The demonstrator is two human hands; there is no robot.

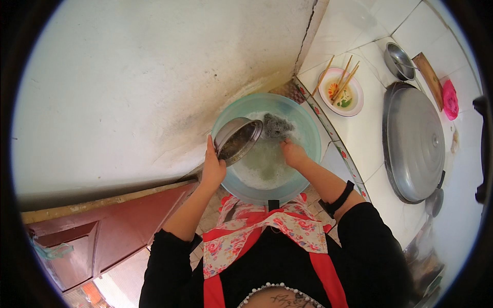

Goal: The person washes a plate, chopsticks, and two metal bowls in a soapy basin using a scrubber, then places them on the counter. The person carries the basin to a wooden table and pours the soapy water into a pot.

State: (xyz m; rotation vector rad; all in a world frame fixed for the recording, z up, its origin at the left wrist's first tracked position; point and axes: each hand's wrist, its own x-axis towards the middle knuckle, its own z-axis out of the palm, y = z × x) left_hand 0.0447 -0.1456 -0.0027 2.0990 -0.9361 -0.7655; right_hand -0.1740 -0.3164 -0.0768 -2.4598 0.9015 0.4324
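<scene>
A blue-green plastic basin (316,138) stands before me with cloudy, sudsy water in it. My left hand (214,165) grips the rim of a metal bowl (235,134), tilted on its side over the basin's left part. My right hand (294,153) is at the water inside the basin, its fingertips partly hidden. Just beyond those fingers lies a grey scouring pad (276,125), surrounded by foam. Whether the right fingers touch the pad or hold something under the water, I cannot tell.
On the tiled counter to the right are an enamel bowl (359,92) with chopsticks, a large metal lid (418,142), a small metal bowl (398,61), a wooden board (428,79) and a pink plastic bag (450,100). A wall rises at left above a reddish door (123,227).
</scene>
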